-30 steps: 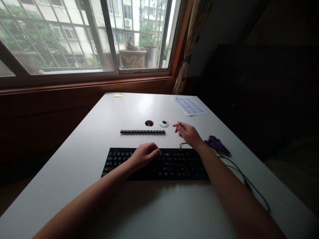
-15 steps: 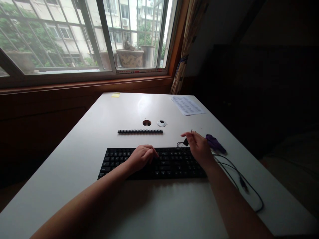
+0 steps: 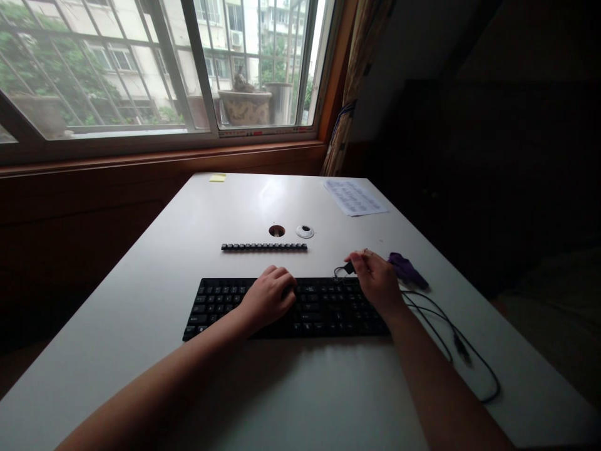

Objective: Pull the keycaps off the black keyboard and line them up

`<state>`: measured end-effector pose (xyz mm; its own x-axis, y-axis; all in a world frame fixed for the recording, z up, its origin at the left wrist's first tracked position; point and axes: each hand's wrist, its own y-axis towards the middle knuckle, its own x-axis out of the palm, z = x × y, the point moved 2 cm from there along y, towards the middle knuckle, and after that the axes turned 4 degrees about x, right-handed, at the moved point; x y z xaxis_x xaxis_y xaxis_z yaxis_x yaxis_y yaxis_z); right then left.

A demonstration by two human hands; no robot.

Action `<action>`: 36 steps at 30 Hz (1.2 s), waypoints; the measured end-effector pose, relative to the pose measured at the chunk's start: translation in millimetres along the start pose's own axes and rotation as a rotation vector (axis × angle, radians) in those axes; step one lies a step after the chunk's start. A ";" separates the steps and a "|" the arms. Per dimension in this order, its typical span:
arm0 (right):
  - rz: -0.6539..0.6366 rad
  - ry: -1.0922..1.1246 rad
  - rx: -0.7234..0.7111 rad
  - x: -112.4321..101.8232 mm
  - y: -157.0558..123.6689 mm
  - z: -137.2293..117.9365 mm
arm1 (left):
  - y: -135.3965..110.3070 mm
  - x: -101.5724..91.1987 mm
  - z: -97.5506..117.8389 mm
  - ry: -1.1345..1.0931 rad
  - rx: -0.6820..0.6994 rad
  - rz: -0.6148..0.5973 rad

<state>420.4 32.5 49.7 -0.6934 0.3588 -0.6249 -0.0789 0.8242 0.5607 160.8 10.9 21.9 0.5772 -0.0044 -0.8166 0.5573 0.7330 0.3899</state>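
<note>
A black keyboard (image 3: 323,307) lies flat on the white desk (image 3: 328,388), partly covered by both hands. My left hand (image 3: 271,293) rests over its middle with the fingers curled in; what they hold, if anything, is hidden. Above the keyboard's right part is my right hand (image 3: 375,282), its fingers closed on a small black wire keycap puller (image 3: 348,268) whose thin wire loops stick out to the left. Beyond the keyboard, black keycaps (image 3: 264,247) stand in a straight row.
A purple cloth (image 3: 407,270) and a looped black cable (image 3: 451,326) lie to the right. Behind the keycaps are a round desk hole (image 3: 277,231) and a white ring-shaped cover (image 3: 305,232). Printed papers (image 3: 354,198) and a yellow sticky note (image 3: 218,178) lie at the far edge.
My left hand's fingers have curled in more, and its knuckles sit slightly higher. My right hand has lowered its extended finger around the puller. Keyboard and keycap row stay put.
</note>
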 end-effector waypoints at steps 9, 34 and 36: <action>-0.051 -0.069 -0.059 4.6 -2.6 0.3 | -1.0 1.0 2.0 0.115 0.053 -0.062; -0.096 -0.211 -0.090 13.8 -8.8 -6.0 | -1.3 0.2 4.7 0.134 0.077 -0.085; -0.111 -0.200 -0.084 14.1 -8.8 -5.0 | -1.2 0.3 4.9 0.136 0.073 -0.084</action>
<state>407.8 28.1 38.7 -0.5225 0.3540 -0.7757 -0.2120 0.8273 0.5203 163.2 6.7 23.3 0.4435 0.0321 -0.8957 0.6449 0.6826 0.3438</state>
